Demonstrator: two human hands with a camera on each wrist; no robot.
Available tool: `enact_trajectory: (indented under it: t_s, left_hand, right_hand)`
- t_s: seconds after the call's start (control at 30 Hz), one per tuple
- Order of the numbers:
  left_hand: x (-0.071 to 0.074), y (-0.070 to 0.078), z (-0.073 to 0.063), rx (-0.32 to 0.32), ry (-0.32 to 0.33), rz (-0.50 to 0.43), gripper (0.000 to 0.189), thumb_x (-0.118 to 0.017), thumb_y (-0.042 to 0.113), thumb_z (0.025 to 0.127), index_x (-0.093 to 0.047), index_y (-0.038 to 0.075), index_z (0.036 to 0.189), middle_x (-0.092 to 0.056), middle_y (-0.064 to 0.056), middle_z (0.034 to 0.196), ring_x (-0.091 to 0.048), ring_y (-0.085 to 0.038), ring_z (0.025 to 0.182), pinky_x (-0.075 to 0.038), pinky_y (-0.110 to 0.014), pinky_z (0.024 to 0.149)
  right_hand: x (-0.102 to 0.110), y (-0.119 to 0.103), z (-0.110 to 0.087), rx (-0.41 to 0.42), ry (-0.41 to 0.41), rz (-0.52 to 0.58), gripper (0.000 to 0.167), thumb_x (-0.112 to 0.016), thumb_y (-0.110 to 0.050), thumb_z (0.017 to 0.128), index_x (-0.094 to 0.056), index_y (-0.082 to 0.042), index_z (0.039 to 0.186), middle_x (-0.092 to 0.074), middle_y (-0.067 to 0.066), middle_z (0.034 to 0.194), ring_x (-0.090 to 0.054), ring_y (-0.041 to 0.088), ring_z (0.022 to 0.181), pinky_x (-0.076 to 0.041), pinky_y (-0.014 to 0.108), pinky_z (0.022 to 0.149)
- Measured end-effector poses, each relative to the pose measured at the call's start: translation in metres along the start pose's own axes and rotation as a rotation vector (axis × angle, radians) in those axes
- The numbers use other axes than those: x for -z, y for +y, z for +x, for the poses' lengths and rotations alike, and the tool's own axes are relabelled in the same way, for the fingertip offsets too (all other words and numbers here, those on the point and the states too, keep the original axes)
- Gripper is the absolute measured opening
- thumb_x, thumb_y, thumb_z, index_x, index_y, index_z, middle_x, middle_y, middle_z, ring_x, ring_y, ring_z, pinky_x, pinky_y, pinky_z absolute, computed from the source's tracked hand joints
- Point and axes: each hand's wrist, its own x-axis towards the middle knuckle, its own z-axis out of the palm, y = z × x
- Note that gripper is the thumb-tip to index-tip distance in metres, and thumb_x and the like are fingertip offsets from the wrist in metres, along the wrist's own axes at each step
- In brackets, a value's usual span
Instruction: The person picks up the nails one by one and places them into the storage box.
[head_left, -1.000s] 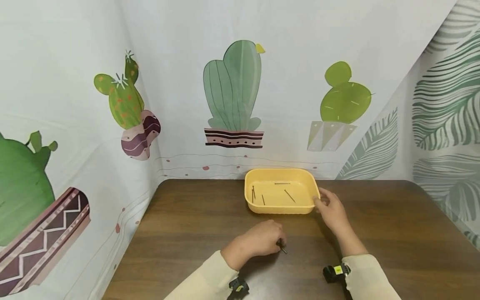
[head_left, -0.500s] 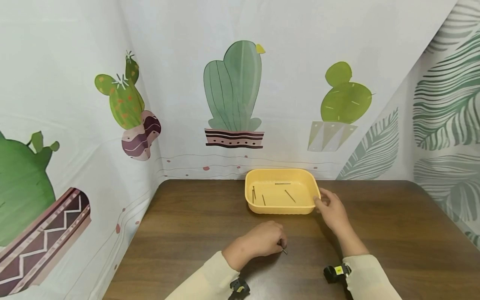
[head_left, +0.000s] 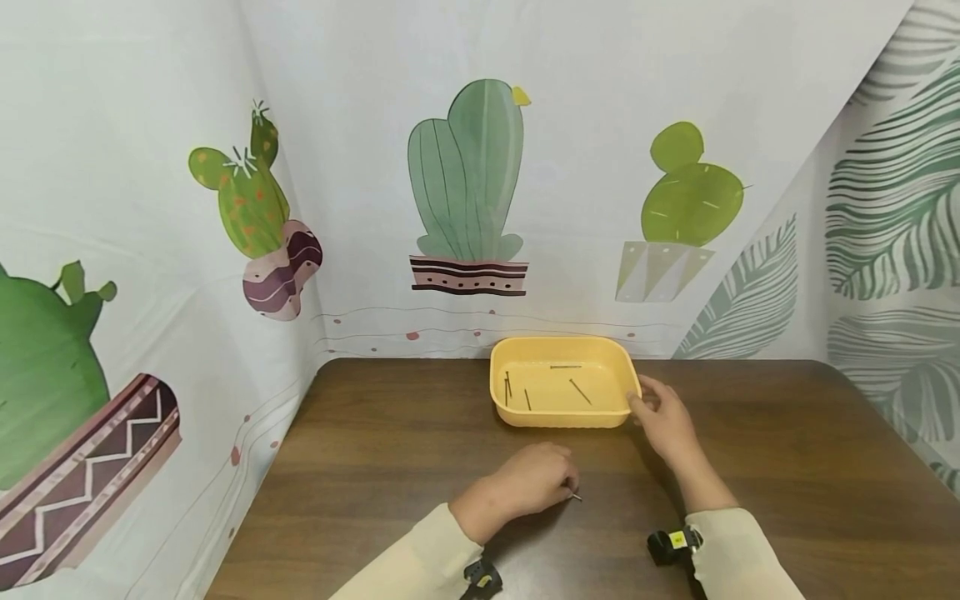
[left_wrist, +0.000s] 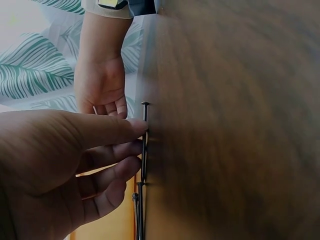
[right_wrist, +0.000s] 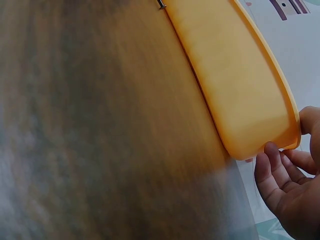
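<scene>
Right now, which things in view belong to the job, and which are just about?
In the job:
nail, pinched in left hand
tray, held by right hand
nails in tray
more nails near left hand

Just there:
table
cloth behind
wrist cameras

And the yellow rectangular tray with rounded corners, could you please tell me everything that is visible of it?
The yellow rounded-rectangular tray looks like plastic: shallow, open on top, with a rim around its sloping walls. It sits upright on the brown wood-look table, near the far edge, one long side toward the viewer. At least five thin dark metal nails lie scattered on its floor. The person's right grip holds it at its right end.
</scene>
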Motion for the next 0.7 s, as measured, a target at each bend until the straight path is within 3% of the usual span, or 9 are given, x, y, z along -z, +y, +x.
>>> enact_trajectory:
  t_s: [0.1,0.2,0.33,0.5,0.7]
  left_hand:
    - [-0.0012,0.0009,0.0000,0.000,0.014,0.003,0.012,-0.076,0.026,0.089,-0.073,0.027,0.077,-0.066,0.017,0.086,-0.064,0.000,0.095,-0.047,-0.015,0.097]
    - [-0.0019,0.0017,0.0002,0.006,0.021,0.016,0.016,-0.074,0.025,0.090,-0.071,0.027,0.074,-0.064,0.016,0.083,-0.062,0.000,0.089,-0.048,-0.014,0.090]
    - [-0.0030,0.0024,0.0008,0.016,0.016,0.033,0.020,-0.071,0.023,0.091,-0.068,0.026,0.072,-0.058,0.013,0.079,-0.053,-0.002,0.076,-0.044,-0.015,0.070]
    - [-0.0050,0.0026,0.0016,0.020,0.043,0.032,0.020,-0.068,0.023,0.095,-0.067,0.024,0.075,-0.057,0.012,0.081,-0.051,-0.003,0.076,-0.045,-0.016,0.074]
    - [-0.0025,0.0029,0.0034,0.039,0.121,0.008,0.006,-0.069,0.023,0.095,-0.071,0.020,0.091,-0.061,0.009,0.091,-0.054,-0.004,0.082,-0.046,-0.015,0.076]
  right_hand:
    - [-0.0007,0.0006,0.0003,0.004,0.004,-0.002,0.056,-0.055,-0.028,0.104,-0.042,0.004,0.149,-0.050,0.025,0.133,-0.066,0.028,0.100,-0.056,0.021,0.071]
    - [-0.0010,0.0009,0.0005,0.006,0.006,-0.004,0.056,-0.055,-0.028,0.104,-0.043,0.004,0.149,-0.049,0.025,0.133,-0.066,0.027,0.100,-0.057,0.022,0.072]
    - [-0.0006,0.0004,0.0000,0.001,0.000,-0.001,0.057,-0.055,-0.029,0.104,-0.042,0.004,0.149,-0.049,0.025,0.134,-0.066,0.029,0.101,-0.056,0.021,0.071]
    - [-0.0004,-0.0006,-0.0005,-0.006,-0.007,0.001,0.058,-0.054,-0.029,0.104,-0.040,0.005,0.150,-0.048,0.025,0.134,-0.066,0.033,0.104,-0.054,0.019,0.071]
    - [-0.0003,-0.0007,-0.0003,0.000,0.000,-0.007,0.058,-0.054,-0.029,0.104,-0.041,0.004,0.149,-0.049,0.024,0.132,-0.067,0.030,0.100,-0.054,0.020,0.070]
